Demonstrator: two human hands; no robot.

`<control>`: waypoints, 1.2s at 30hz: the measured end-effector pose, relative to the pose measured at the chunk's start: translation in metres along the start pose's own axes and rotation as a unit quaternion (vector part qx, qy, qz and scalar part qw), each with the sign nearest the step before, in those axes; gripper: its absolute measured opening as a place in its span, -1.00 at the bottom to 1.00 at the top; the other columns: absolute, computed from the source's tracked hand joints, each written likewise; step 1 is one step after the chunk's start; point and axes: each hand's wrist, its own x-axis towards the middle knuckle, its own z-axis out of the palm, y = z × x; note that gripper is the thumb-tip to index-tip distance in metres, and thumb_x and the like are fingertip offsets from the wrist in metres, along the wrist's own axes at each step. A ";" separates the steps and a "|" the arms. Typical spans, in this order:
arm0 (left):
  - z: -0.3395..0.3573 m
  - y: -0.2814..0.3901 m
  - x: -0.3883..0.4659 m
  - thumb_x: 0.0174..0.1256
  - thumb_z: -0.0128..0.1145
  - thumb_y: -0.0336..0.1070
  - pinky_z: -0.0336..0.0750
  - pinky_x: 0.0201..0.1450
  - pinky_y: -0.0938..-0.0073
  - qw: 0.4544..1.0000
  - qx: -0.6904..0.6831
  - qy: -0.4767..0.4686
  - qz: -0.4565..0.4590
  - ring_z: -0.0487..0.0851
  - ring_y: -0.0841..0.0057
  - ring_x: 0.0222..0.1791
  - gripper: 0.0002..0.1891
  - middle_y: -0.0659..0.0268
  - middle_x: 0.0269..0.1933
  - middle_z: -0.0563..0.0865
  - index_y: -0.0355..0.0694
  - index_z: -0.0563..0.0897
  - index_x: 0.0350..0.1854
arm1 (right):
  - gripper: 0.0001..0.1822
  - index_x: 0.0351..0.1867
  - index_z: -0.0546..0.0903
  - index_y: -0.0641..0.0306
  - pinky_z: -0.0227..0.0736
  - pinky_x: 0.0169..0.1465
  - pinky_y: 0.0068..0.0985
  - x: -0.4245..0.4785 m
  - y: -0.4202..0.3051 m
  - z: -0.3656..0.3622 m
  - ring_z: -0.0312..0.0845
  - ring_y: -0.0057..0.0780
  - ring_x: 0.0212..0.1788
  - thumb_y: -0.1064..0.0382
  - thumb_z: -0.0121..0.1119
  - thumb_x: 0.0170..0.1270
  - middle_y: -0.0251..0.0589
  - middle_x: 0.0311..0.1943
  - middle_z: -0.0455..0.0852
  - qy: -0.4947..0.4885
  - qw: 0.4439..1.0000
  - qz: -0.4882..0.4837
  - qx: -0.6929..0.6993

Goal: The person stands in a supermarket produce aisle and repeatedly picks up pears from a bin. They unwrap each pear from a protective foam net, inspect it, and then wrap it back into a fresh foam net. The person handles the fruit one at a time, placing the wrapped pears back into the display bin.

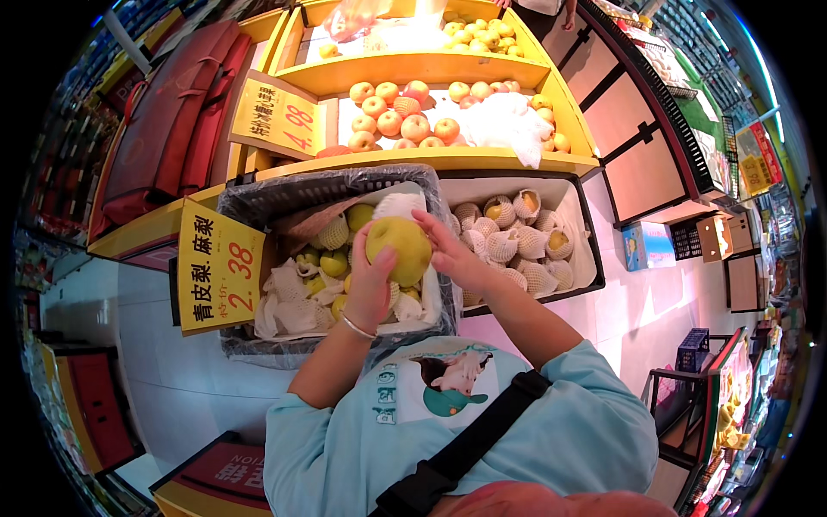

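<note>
A large yellow-green pear (402,251) rests in my left hand (373,278), whose fingers and thumb curl round its left side. My right hand (452,253) is raised at the pear's right side with its fingers spread; whether a fingertip touches the fruit I cannot tell. Right behind the pear shows a white foam net (397,205). Below both hands stands a black plastic crate (297,201) lined with clear film, holding green pears (334,263), some bare and some in foam nets, and loose white netting (284,304).
A second crate (585,249) of foam-netted fruit (533,242) adjoins on the right. Beyond both is a yellow display shelf (413,158) with apples (389,123) and more netting. Price signs (219,265) stand at the left. A person (549,8) is partly visible at the top.
</note>
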 end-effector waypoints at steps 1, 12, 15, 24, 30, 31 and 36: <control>0.001 -0.001 0.002 0.11 0.07 -0.13 0.30 0.09 0.47 0.997 0.070 0.018 0.020 0.38 0.49 0.03 -0.42 0.21 0.02 0.38 -0.27 0.18 0.12 | -0.06 0.23 0.05 0.21 0.03 0.22 -0.43 -0.001 -0.002 0.001 0.11 -0.37 0.21 -0.23 0.18 -0.08 -0.18 0.17 0.18 -0.002 1.000 -0.010 -0.006; -0.010 -0.009 0.029 0.21 0.02 -0.32 0.36 -0.14 0.71 0.976 0.158 0.073 0.134 0.42 0.65 -0.15 -0.58 0.32 -0.09 0.43 -0.30 0.26 0.10 | -0.14 0.13 0.17 0.23 0.18 0.14 -0.45 -0.006 -0.008 -0.002 0.25 -0.43 0.08 0.16 0.35 -0.28 -0.20 0.02 0.32 0.137 0.989 -0.048 0.029; -0.030 0.006 0.035 0.18 0.05 -0.39 0.35 -0.30 0.79 0.980 0.140 0.131 0.054 0.45 0.72 -0.26 -0.73 0.42 -0.25 0.51 -0.30 0.40 -0.07 | -0.20 0.13 0.16 0.27 0.21 0.12 -0.45 -0.007 -0.001 -0.017 0.28 -0.44 0.06 0.23 0.30 -0.21 -0.20 -0.02 0.35 0.160 0.977 -0.055 0.130; -0.028 0.017 0.037 0.21 -0.01 -0.27 0.32 -0.11 0.57 0.809 0.506 0.022 0.299 0.47 0.47 -0.19 -0.80 0.23 -0.26 0.58 -0.29 0.52 -0.22 | -0.12 0.14 0.22 0.16 -0.11 0.27 -0.42 -0.007 -0.022 -0.011 -0.15 -0.32 0.32 0.10 0.38 -0.34 -0.03 0.30 -0.13 0.010 0.998 -0.062 -0.032; -0.019 0.022 0.028 0.22 -0.03 -0.31 0.34 -0.12 0.57 0.978 0.198 -0.041 0.040 0.48 0.51 -0.18 -0.80 0.22 -0.24 0.58 -0.30 0.55 -0.21 | -0.18 0.08 0.27 0.15 -0.11 0.26 -0.44 0.003 -0.036 -0.005 -0.13 -0.29 0.31 0.13 0.38 -0.35 -0.02 0.26 -0.03 -0.071 0.988 -0.065 -0.120; -0.024 0.020 0.031 0.22 -0.02 -0.32 0.35 -0.14 0.58 0.959 0.263 -0.058 0.084 0.49 0.51 -0.20 -0.80 0.22 -0.24 0.58 -0.30 0.54 -0.19 | -0.18 0.07 0.27 0.16 -0.09 0.25 -0.44 0.004 -0.036 -0.002 -0.10 -0.30 0.30 0.14 0.38 -0.35 -0.02 0.24 0.01 -0.091 0.988 -0.052 -0.115; -0.015 0.030 0.024 0.18 0.02 -0.33 0.40 -0.20 0.54 0.971 0.224 -0.026 0.084 0.54 0.39 -0.28 -0.78 0.22 -0.24 0.58 -0.27 0.54 -0.15 | -0.17 0.07 0.21 0.28 0.12 0.15 -0.46 0.005 -0.029 0.006 0.21 -0.30 0.10 0.20 0.36 -0.33 -0.03 0.04 0.28 0.062 0.989 0.034 -0.131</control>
